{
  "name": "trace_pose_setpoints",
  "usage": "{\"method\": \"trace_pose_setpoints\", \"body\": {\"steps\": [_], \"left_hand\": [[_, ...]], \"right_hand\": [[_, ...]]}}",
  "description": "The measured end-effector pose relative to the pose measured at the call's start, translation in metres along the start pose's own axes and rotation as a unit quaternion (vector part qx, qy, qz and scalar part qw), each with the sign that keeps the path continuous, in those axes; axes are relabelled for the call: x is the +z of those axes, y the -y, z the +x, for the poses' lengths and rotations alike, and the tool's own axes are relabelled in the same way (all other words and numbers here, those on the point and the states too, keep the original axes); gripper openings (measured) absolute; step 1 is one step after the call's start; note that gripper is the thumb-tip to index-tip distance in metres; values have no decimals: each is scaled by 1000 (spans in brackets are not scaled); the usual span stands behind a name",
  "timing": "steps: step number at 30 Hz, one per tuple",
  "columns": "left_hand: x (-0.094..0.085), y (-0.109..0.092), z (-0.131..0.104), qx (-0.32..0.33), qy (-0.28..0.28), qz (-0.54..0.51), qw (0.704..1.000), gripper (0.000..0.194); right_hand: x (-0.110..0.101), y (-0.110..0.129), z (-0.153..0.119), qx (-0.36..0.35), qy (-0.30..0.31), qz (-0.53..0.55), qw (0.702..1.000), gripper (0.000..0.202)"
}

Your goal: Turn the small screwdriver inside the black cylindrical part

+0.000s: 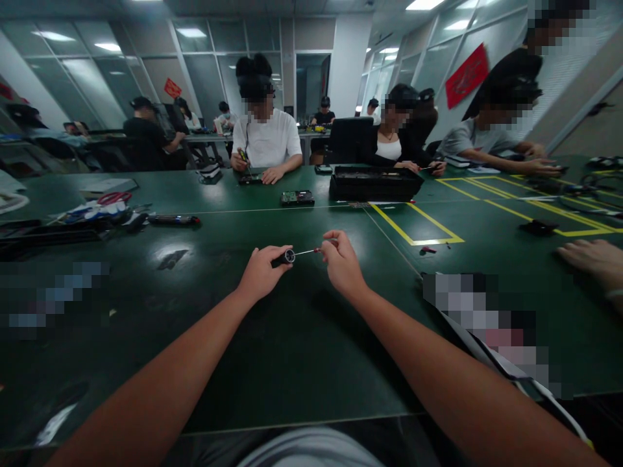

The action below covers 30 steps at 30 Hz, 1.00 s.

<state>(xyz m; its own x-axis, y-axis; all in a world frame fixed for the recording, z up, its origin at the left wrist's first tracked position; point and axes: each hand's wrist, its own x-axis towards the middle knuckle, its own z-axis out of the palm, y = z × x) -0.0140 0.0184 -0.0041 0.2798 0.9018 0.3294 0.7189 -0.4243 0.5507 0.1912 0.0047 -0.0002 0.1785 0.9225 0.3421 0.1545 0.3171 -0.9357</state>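
Observation:
Above the green table, my left hand is closed around a small black cylindrical part whose round end faces right and shows a pale ring. My right hand pinches the red handle of a thin screwdriver. Its metal shaft points left, with the tip at the round end of the black part. Whether the tip sits inside or only touches the end cannot be made out. Both hands are near the middle of the table, a short gap apart.
A black elongated housing and a green circuit board lie ahead. Left are a dark cylindrical tool and piled cables with red-handled tools. A small red piece lies right. Co-workers sit opposite; another person's hand rests at right.

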Motion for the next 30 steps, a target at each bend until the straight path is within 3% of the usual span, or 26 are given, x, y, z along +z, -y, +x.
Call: {"method": "trace_pose_setpoints", "body": {"steps": [3, 9, 13, 19, 30], "left_hand": [[-1, -2, 0, 4, -8, -5, 1000, 42], [-2, -11, -2, 45, -29, 3, 999, 42], [-2, -9, -3, 15, -8, -2, 1000, 42], [-1, -7, -2, 14, -11, 1, 1000, 43], [0, -6, -3, 15, -13, -11, 1000, 44]], "right_hand": [[4, -2, 2, 3, -14, 53, 998, 15], [0, -12, 13, 162, -82, 220, 958, 29], [-2, -10, 13, 108, -118, 183, 970, 27], [2, -1, 4, 14, -74, 88, 993, 22], [3, 2, 1, 3, -50, 60, 997, 22]]}}
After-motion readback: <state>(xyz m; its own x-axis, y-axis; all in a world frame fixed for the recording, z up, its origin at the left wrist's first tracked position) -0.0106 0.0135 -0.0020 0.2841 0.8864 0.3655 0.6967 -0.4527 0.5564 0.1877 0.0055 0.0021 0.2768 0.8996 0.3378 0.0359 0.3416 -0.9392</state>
